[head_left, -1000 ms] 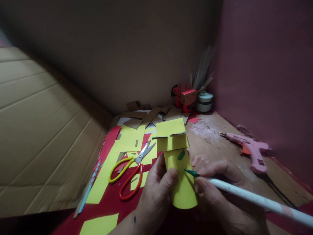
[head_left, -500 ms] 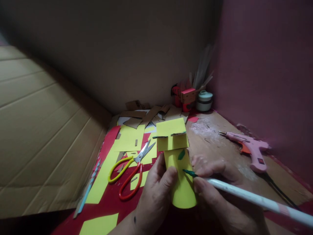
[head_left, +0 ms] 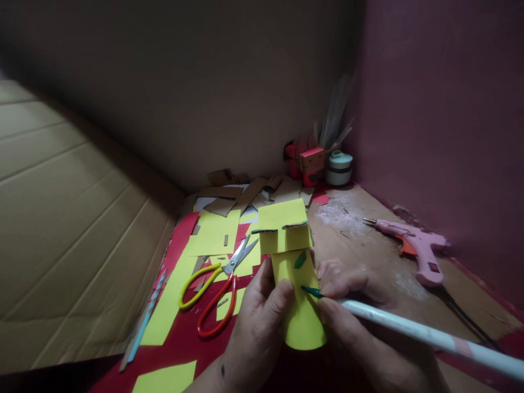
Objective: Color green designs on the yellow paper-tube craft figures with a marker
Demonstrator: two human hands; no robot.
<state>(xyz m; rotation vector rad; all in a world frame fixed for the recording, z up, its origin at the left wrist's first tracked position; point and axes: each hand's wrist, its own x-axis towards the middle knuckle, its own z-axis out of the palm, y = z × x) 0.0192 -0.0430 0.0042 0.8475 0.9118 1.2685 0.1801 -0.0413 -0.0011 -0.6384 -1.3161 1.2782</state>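
Note:
My left hand [head_left: 256, 322] is closed around a yellow paper craft [head_left: 295, 284], a rolled tube topped by a folded yellow box shape with dark slits. A green mark sits on the tube's upper front. My right hand [head_left: 360, 327] pinches a long white paintbrush [head_left: 409, 330], and its green tip rests on the yellow tube just below that mark. The brush handle runs off the lower right edge.
Scissors [head_left: 215, 292] with yellow and red handles lie on red and yellow paper sheets [head_left: 207, 234] to the left. A pink glue gun [head_left: 413, 248] lies on the wooden table at right. Cardboard scraps, a small jar [head_left: 339, 168] and a red box stand at the back corner. Cardboard walls enclose the left.
The brush tip has crept slightly left and up across the yellow tube. The view has shifted a little; both hands keep their hold.

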